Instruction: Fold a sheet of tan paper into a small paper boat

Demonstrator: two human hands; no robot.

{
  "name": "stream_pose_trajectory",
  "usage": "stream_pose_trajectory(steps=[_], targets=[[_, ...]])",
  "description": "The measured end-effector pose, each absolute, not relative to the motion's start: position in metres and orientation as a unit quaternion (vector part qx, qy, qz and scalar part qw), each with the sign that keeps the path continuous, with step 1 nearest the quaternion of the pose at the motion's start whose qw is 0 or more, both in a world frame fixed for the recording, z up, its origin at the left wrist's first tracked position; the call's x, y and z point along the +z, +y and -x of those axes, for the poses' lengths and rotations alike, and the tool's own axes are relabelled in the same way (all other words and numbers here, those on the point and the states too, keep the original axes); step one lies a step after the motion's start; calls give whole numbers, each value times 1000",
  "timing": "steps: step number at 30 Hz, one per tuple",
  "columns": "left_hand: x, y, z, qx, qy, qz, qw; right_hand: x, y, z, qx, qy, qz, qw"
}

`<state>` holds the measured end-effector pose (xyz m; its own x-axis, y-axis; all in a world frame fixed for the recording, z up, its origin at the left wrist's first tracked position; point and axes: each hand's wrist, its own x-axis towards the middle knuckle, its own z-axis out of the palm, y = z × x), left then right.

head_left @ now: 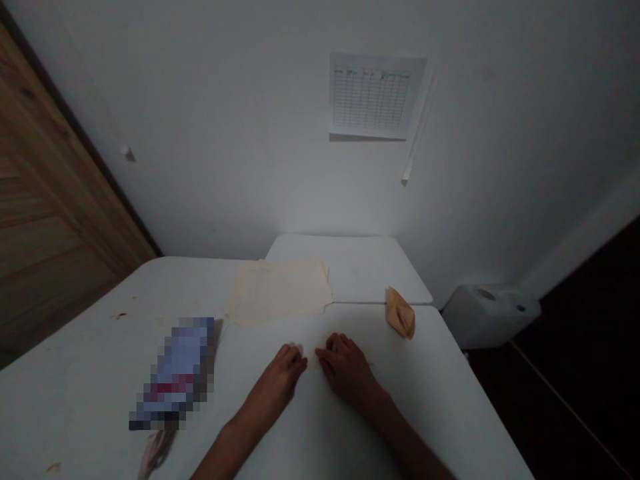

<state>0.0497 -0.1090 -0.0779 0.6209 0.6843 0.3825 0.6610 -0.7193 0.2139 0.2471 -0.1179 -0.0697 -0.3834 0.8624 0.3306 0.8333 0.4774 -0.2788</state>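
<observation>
Both my hands rest on the white table [90, 373], close together near its middle. My left hand [278, 385] and my right hand [346, 368] have their fingers curled and pinched on a small pale piece of paper [313, 358] that lies between the fingertips. The paper is nearly the table's colour and its shape is hard to make out. Beyond the hands lies a stack of cream sheets [278, 291]. A folded tan paper shape [400, 312] stands to the right of my right hand.
A blurred-out flat object [176, 373] lies left of my left hand, with a pinkish strip [156, 450] below it. A second white table [345, 263] abuts the far edge. A wooden door [45, 220] is left, a printed chart [373, 97] on the wall, a white container [490, 313] on the floor right.
</observation>
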Motion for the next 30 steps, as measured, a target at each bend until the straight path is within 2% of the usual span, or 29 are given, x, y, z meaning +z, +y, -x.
stream_pose_trajectory(steps=[9, 16, 25, 30], targets=[[-98, -123, -43, 186, 362, -910, -82, -69, -117, -246, 43, -835, 510, 203], [-105, -146, -39, 163, 401, -898, -75, -71, -117, -245, 52, -837, 507, 200], [-103, -151, -36, 124, 421, -895, -75, -70, -115, -239, 61, -890, 431, 139], [-90, -155, -34, 133, 425, -893, -57, -71, -117, -237, 67, -873, 461, 144]])
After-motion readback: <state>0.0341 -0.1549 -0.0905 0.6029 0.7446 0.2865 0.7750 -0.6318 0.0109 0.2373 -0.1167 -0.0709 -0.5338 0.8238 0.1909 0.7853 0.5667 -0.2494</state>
